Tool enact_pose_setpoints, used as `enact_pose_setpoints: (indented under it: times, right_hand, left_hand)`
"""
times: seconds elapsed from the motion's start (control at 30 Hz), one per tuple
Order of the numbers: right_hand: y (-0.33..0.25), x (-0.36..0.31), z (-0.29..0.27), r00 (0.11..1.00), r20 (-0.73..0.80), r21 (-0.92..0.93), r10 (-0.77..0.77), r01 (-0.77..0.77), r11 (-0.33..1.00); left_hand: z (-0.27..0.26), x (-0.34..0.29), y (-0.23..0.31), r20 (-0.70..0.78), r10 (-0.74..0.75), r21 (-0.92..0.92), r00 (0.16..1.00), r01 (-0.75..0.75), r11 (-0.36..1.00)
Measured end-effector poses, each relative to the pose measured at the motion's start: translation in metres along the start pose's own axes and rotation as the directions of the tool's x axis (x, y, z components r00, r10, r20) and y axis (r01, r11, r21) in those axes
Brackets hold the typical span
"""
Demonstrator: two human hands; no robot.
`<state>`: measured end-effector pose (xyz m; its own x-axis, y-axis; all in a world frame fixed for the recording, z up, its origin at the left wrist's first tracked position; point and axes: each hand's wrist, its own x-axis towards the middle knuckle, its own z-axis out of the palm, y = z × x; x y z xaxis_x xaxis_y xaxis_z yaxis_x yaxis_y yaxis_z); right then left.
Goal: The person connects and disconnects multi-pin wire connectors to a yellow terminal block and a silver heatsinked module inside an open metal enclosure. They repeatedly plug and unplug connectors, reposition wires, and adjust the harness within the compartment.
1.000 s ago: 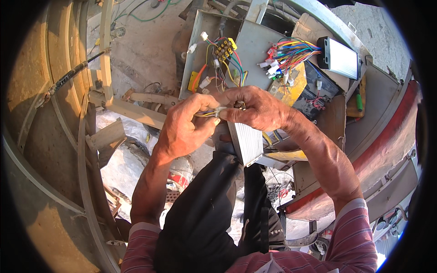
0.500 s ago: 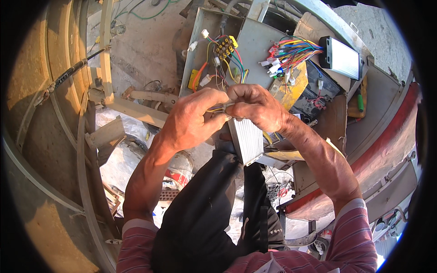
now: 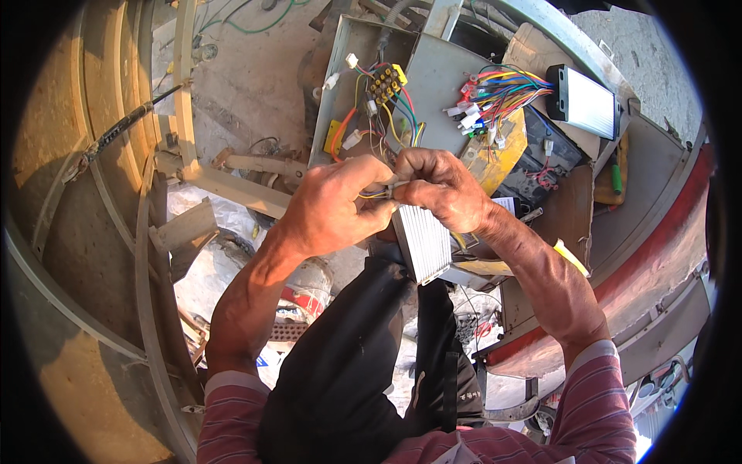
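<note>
Head view showed both hands meeting at centre frame, above a ribbed silver controller box (image 3: 423,243) that rested against the person's dark-trousered knee (image 3: 348,363). Left hand (image 3: 336,205) had its fingers closed, pinching thin yellow wires (image 3: 371,194). Right hand (image 3: 440,185) was curled shut on a small pale connector (image 3: 396,185) at the wires' end, fingertips touching the left's. Beyond them sat an open grey metal box (image 3: 433,77) with coloured wiring and 1 other silver controller (image 3: 587,100).
</note>
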<state>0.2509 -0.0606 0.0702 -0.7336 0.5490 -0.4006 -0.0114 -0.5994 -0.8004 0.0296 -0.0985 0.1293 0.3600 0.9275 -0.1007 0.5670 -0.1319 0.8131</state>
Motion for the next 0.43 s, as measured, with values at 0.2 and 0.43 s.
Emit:
enact_pose_setpoints:
  times: [0.2,0.43]
  right_hand:
    - [0.004,0.0,-0.006,1.0,-0.029,0.059,0.007,-0.005,0.998]
    - [0.01,0.003,-0.01,0.998,0.065,0.079,-0.008,0.003,0.997]
  left_hand:
    - [0.003,0.015,-0.007,0.031,0.08,0.075,0.996,-0.082,0.994]
    - [0.006,0.006,-0.007,-0.007,0.096,0.071,0.995,-0.095,0.993]
